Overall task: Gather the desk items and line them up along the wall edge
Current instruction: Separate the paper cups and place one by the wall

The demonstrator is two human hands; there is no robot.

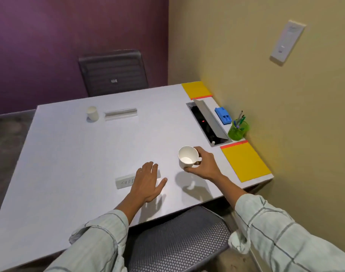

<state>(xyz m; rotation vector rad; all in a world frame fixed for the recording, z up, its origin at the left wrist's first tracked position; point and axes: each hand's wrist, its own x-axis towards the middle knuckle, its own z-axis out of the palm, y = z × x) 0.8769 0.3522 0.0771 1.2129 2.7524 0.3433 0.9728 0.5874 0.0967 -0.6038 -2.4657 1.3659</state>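
Observation:
My right hand (pixel 204 163) grips a white paper cup (pixel 187 157) and holds it just above the white desk (pixel 89 154), left of a yellow notepad (pixel 245 161). My left hand (pixel 148 179) lies flat with straight fingers over a white name plate (pixel 125 182), covering its right part. A second paper cup (pixel 92 113) and a second name plate (pixel 121 114) stand at the far left of the desk. Along the wall edge sit another yellow notepad (pixel 196 89), a blue stapler (pixel 223 115) and a green pen holder (pixel 238 130) with pens.
An open cable box (pixel 208 123) with its lid raised is set into the desk beside the wall items. A dark chair (pixel 112 72) stands at the far side, and a grey mesh chair seat (pixel 179 242) is below me. A switch plate (pixel 287 43) hangs on the yellow wall.

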